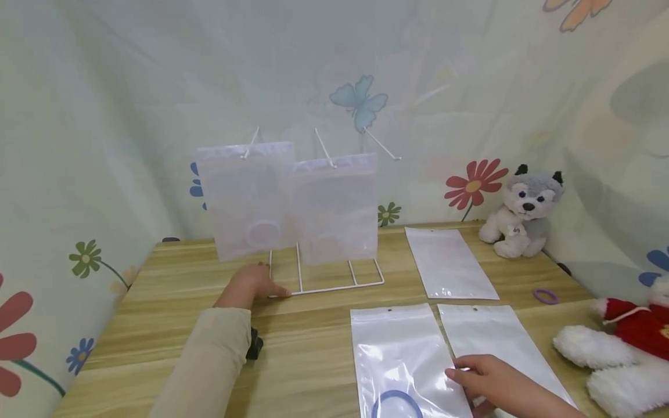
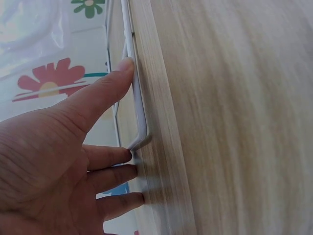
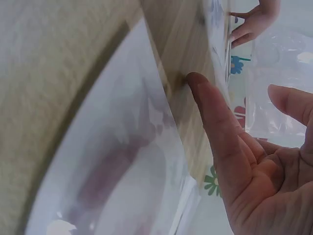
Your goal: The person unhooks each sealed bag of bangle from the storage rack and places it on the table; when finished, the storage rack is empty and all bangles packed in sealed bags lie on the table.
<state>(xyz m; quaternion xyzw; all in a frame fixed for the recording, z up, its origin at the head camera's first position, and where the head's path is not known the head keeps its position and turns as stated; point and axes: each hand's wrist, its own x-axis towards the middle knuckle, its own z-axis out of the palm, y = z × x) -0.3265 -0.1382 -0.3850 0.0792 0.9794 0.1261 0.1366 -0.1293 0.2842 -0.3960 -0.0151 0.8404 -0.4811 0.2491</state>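
Head view gives me the whole scene: a white wire rack [image 1: 334,288] stands on the wood-grain surface [image 1: 303,348] at the centre of the frame, and two translucent bags hang from its prongs, the left hanging bag [image 1: 248,197] with a pale ring showing through it and the right hanging bag [image 1: 340,209] beside it, slightly lower. My person's left hand [image 1: 256,283] is at the rack's near left corner; the left wrist view shows the thumb resting on the wire and the other visible fingers extended and relaxed. Down at lower right, the right hand [image 1: 486,380] is loosely spread, with a wide gap between thumb and forefinger in its own wrist view, over the adjoining edges of two flat white bags; I cannot tell whether a fingertip touches either. One, the near bag [image 1: 397,342], shows a blue ring [image 1: 395,393]; to its right lies the side bag [image 1: 491,334], and farther back the rear bag [image 1: 452,264]. Near the right edge I see a purple ring [image 1: 556,298], a grey-and-white plush dog [image 1: 528,197] and a white plush in a red garment [image 1: 635,325], whose yellow mark, cut by the frame, I can't read.
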